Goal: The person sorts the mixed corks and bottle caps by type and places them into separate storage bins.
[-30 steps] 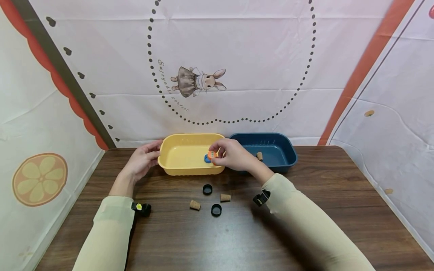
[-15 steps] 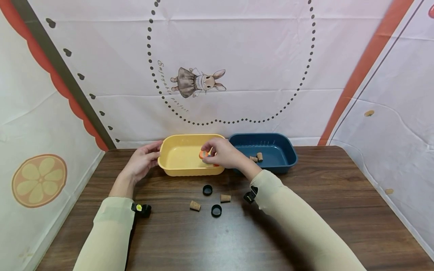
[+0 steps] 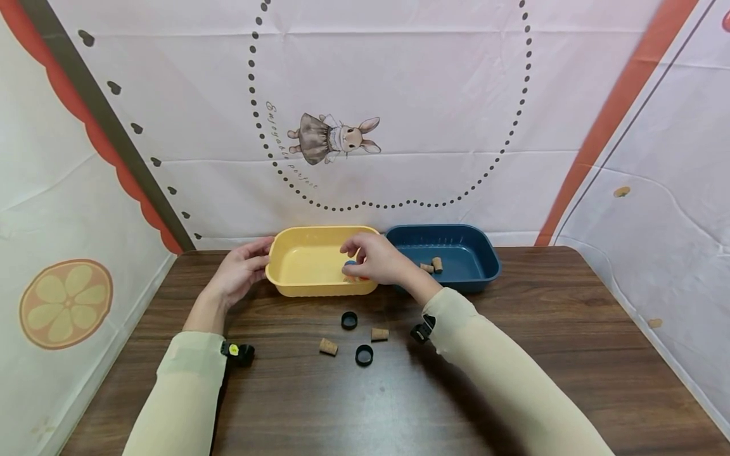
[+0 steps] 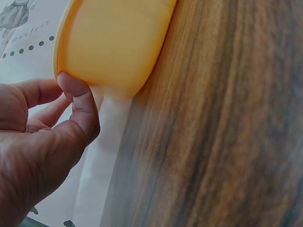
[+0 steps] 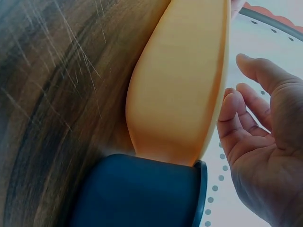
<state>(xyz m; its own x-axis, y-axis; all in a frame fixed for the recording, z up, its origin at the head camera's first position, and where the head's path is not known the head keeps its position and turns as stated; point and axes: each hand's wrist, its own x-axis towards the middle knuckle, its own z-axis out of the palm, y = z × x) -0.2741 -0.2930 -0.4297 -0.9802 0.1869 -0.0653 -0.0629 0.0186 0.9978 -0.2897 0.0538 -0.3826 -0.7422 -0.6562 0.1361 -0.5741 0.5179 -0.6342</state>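
My left hand (image 3: pixel 242 269) holds the left end of a yellow plastic tub (image 3: pixel 305 290); in the left wrist view thumb and fingers of this hand (image 4: pixel 52 127) meet its rim. Above the tub's right part is my right hand (image 3: pixel 379 258), thumb and fingers apart with nothing between them. Below those fingers lie a blue bottle cap (image 3: pixel 350 263) and some orange caps (image 3: pixel 349 278), partly hidden by the hand. In the right wrist view the hand (image 5: pixel 265 127) is over the rim of the tub (image 5: pixel 180 80), and the caps are out of sight.
A dark blue tub (image 3: pixel 485 275) adjoins the yellow one on the right, with two corks (image 3: pixel 436 265) inside. In front on the wooden table (image 3: pixel 285 399) lie two black caps (image 3: pixel 364 355) and two corks (image 3: pixel 327 346). A printed cloth (image 3: pixel 433 114) hangs behind.
My right hand has moved left over the yellow tub with an orange cap and let it go there. A second cork in the blue tub has come into view. The left hand stays put.
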